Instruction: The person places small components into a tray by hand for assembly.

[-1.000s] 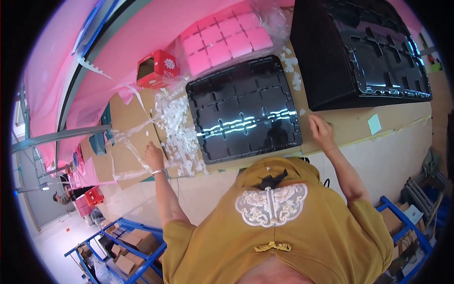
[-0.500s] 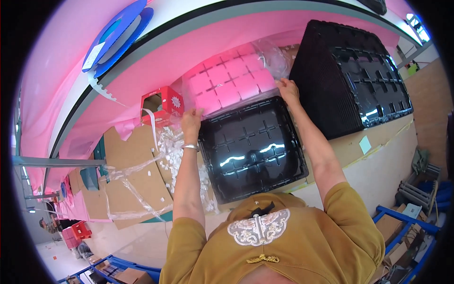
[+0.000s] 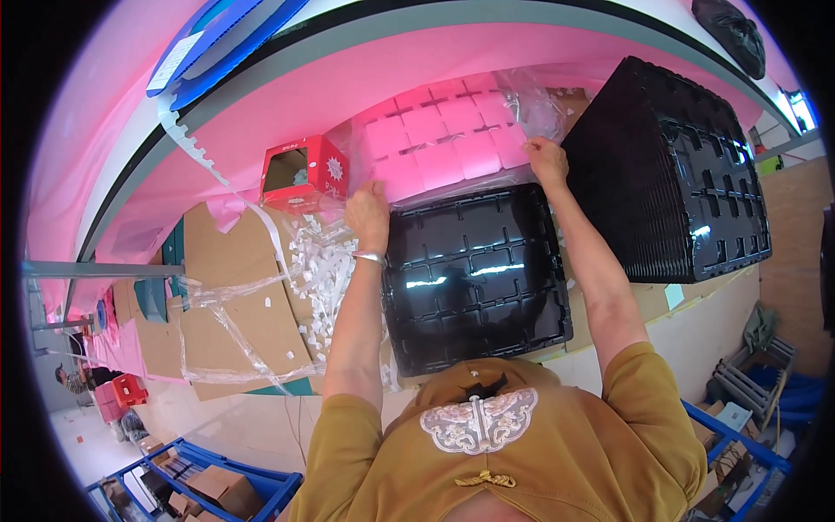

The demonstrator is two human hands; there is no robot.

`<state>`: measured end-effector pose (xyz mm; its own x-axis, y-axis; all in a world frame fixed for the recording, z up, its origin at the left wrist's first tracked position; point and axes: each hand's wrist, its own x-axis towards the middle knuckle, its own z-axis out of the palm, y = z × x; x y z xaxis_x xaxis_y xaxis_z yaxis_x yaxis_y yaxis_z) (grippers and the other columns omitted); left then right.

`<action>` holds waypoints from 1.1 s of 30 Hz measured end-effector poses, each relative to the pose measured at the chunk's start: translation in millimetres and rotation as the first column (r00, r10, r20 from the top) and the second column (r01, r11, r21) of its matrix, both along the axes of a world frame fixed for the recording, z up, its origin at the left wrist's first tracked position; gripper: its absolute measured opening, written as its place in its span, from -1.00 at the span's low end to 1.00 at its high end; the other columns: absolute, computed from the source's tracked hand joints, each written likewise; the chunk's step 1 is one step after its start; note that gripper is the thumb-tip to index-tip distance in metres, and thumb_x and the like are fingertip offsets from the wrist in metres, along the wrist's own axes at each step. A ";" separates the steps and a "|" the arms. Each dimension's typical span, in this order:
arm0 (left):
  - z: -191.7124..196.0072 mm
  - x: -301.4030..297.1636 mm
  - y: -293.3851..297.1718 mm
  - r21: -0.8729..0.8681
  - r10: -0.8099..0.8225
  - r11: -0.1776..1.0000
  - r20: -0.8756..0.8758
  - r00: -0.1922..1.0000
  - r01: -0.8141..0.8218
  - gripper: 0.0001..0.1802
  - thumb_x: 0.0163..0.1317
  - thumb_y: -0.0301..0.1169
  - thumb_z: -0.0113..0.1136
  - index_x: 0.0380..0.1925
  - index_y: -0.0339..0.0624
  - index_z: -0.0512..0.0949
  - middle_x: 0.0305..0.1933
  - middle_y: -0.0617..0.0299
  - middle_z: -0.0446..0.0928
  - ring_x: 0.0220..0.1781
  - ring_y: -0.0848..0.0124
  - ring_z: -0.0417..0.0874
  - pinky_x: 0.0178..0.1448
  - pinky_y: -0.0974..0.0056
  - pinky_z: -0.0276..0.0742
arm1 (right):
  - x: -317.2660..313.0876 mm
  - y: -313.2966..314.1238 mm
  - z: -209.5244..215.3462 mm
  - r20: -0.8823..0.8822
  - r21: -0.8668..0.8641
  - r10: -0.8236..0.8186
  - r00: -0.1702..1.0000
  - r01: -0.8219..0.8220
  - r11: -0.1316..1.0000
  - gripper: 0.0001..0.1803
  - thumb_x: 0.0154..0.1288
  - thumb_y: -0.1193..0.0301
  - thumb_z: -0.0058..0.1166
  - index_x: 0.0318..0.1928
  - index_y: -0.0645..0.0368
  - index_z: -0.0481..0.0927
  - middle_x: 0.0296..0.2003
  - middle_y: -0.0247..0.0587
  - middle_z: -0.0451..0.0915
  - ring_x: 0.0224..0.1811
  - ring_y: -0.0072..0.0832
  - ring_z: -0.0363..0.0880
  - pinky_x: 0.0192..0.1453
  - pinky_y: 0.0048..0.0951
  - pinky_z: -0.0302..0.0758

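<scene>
Since half a second ago both our hands have stayed on the near edge of the bag of pink foam blocks (image 3: 444, 139), the view having swung slightly. Nearest us lies the glossy black moulded tray (image 3: 474, 278), ribbed into shallow compartments, just below our fingers. Our left hand (image 3: 369, 213) is curled shut on the bag's crinkled clear film; our right hand (image 3: 545, 159) pinches the same film at its other corner. Left of the left fingers sit scattered white foam scraps (image 3: 322, 265) and a red cardboard box (image 3: 300, 171). Right of the right fingers rises a tall stack of black trays (image 3: 670, 174).
</scene>
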<state>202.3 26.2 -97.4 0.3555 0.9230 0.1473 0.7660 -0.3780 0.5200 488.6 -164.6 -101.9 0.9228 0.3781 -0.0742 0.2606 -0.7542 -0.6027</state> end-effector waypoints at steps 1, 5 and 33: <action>5.9 1.6 -0.1 0.032 -0.017 0.999 -0.037 0.999 0.018 -0.73 0.14 -0.18 0.26 -0.28 -0.11 0.68 -0.33 -0.09 0.64 -0.25 -0.09 0.65 -0.19 -0.08 0.53 | -3.3 1.0 2.0 -0.003 0.000 -0.002 1.000 0.002 1.000 -0.71 0.14 0.15 0.20 -0.15 -0.07 0.71 -0.19 -0.05 0.68 -0.06 -0.10 0.63 0.03 -0.22 0.51; 14.6 1.1 -0.6 0.098 -0.020 0.995 0.056 0.998 0.014 -0.73 0.19 -0.18 0.21 -0.29 -0.14 0.67 -0.30 -0.11 0.63 -0.26 -0.12 0.64 -0.20 -0.08 0.53 | -14.4 -0.6 10.0 0.375 -0.028 0.062 0.925 -0.055 0.998 -0.75 0.23 0.15 0.11 -0.18 -0.07 0.71 -0.28 -0.09 0.67 -0.13 -0.05 0.63 -0.07 -0.09 0.52; 19.9 -91.5 -154.5 -0.858 0.654 0.436 0.510 0.558 0.274 -0.41 0.26 0.00 0.22 -0.02 -0.33 0.39 -0.26 0.07 0.56 -0.26 0.24 0.66 -0.23 0.19 0.61 | -95.7 -159.6 20.3 -0.875 0.455 0.322 0.361 0.388 0.801 -0.84 0.27 0.38 0.22 -0.25 0.16 0.54 -0.50 -0.37 0.51 -0.60 -0.73 0.39 -0.61 -0.70 0.26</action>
